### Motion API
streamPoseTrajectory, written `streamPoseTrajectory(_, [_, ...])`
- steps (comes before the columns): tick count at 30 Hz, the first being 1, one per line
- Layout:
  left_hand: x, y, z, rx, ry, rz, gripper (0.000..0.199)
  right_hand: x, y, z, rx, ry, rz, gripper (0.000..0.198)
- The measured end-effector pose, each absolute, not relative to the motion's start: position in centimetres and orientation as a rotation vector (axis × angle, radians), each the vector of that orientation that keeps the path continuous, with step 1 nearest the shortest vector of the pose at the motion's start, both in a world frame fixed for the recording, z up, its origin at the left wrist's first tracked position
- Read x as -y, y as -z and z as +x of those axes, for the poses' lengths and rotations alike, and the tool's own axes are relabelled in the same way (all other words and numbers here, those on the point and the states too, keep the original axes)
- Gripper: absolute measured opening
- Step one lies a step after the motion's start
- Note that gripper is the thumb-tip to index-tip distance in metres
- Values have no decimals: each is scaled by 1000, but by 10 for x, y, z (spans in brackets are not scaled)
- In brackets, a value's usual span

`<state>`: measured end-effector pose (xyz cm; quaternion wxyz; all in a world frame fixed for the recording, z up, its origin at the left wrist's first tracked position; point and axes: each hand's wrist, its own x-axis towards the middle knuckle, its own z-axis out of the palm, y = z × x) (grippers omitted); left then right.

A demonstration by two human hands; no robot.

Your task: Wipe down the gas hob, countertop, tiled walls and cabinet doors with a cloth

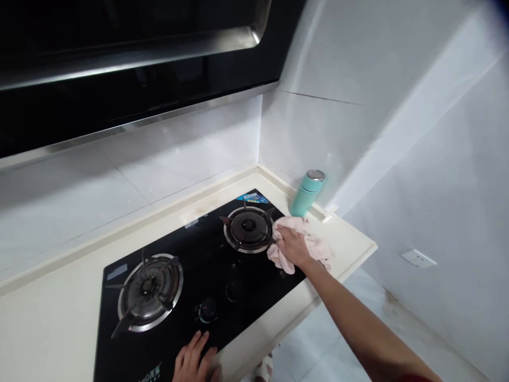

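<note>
My right hand (293,245) presses on a pale pink cloth (321,249) at the right end of the black gas stove (207,265), its fingers bent into the fabric. The bunched cloth lies partly over the stove's edge and partly on the counter, close beside the right burner (249,228). Low in the view, my left hand (193,361) rests on the stove's front edge with fingers spread, holding nothing. A control knob (207,309) is just above its fingertips.
A mint-green bottle (307,194) stands upright on the cream counter (353,245), just behind the cloth. The left burner (150,292) has raised pan supports. A dark range hood (159,90) overhangs the back. A wall socket (418,259) is at the right.
</note>
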<state>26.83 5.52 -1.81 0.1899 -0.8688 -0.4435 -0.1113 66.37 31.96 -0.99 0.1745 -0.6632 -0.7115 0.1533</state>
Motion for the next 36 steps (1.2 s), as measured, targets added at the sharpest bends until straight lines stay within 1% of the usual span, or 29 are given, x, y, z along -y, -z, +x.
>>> streamPoseTrajectory(4, [-53,11,276,1313,306,-2469,31,-262,20,634,1998,-303,-1912,63])
streamPoseTrajectory(6, [-51,8,281,1369,332,-2478,32,-242,25,621,2022,-235,-1882,65])
streamPoseTrajectory(8, [-49,7,286,1432,398,-2487,32,-228,29,611,2039,-196,-1816,60])
streamPoseTrajectory(10, [-48,6,289,1484,494,-2479,31,-217,30,604,2096,-251,-1675,53])
streamPoseTrajectory(12, [-47,8,290,1513,524,-2473,32,-210,28,600,2186,-397,-1478,49])
streamPoseTrajectory(15, [-44,9,289,1510,417,-2488,39,-212,18,598,2233,-722,-1281,49])
streamPoseTrajectory(17, [-42,10,288,1494,348,-2499,43,-225,7,599,2195,-997,-1229,50])
streamPoseTrajectory(20, [-40,12,287,1491,338,-2486,45,-255,-11,595,2079,-1380,-1203,55])
streamPoseTrajectory(22, [-39,15,286,1499,332,-2487,46,-273,-21,581,2010,-1547,-1201,59])
streamPoseTrajectory(24, [-38,20,286,1519,326,-2488,45,-284,-27,561,1980,-1630,-1185,62])
streamPoseTrajectory(31, [-36,27,286,1525,361,-2464,42,-296,-35,499,2096,-1553,-1150,65])
streamPoseTrajectory(36, [-34,29,287,1558,323,-2473,43,-312,-44,465,2213,-1317,-1242,55])
